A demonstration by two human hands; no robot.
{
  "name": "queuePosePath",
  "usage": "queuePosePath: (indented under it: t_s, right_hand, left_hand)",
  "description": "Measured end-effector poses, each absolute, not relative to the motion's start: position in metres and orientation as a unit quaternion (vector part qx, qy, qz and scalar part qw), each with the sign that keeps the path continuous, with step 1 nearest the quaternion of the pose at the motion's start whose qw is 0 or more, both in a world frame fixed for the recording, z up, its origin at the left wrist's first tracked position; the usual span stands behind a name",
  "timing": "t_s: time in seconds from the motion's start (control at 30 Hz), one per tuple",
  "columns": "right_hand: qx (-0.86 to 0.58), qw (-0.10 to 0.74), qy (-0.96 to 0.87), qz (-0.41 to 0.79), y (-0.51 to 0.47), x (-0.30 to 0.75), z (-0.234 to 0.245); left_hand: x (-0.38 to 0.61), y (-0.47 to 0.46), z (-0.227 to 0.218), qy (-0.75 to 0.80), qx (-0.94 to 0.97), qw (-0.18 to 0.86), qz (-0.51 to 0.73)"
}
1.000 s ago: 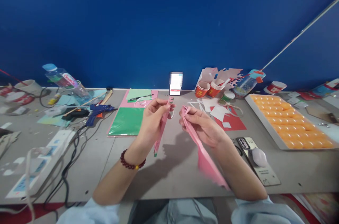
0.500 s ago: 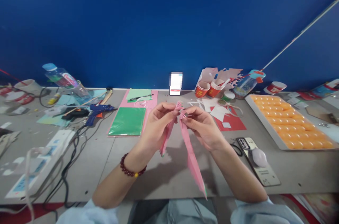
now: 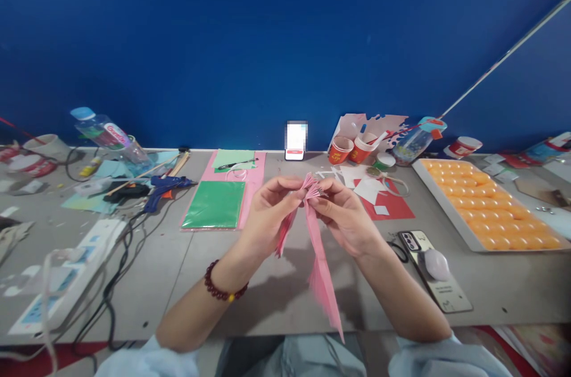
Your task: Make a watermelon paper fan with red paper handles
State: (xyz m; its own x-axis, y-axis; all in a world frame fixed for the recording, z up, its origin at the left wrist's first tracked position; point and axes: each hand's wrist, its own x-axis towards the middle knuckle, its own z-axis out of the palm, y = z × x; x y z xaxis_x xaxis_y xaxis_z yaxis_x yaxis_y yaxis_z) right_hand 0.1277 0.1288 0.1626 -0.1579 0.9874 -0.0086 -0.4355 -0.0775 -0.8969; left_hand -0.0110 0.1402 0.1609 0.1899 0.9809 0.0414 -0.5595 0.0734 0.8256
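Note:
My left hand (image 3: 272, 210) pinches the gathered end of pleated pink paper (image 3: 317, 240) between thumb and fingers. Close beside it, my right hand (image 3: 341, 207) is closed on the paper's pleats too, with thumb in front. The folds fan out at the top between both sets of fingertips. One long pink strip hangs down from there past the table's front edge, and a shorter folded part hangs under my left palm. Whether these are one piece or two I cannot tell. A beaded bracelet (image 3: 223, 282) circles my left wrist.
A blue glue gun (image 3: 167, 187) and green paper pack (image 3: 215, 204) lie left. A lit phone (image 3: 295, 142) leans on the blue wall. Red paper cups (image 3: 341, 150), paper scraps, a second phone (image 3: 435, 273) and a tray of orange balls (image 3: 495, 204) are right. A power strip (image 3: 71, 276) sits near left.
My hands have brought the two gathered ends together, so the pleats now meet and fan out at the top. The long hanging strip has swung slightly left and shows more of its folds.

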Motion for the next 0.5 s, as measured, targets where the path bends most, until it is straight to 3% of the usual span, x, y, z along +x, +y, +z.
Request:
queuePosePath:
  t_s: [0.5]
  right_hand:
    - [-0.351, 0.568, -0.384, 0.638, 0.1283, 0.1275, 0.1644]
  left_hand:
    - [-0.0075, 0.1404, 0.1593, 0.266, 0.368, 0.672, 0.585]
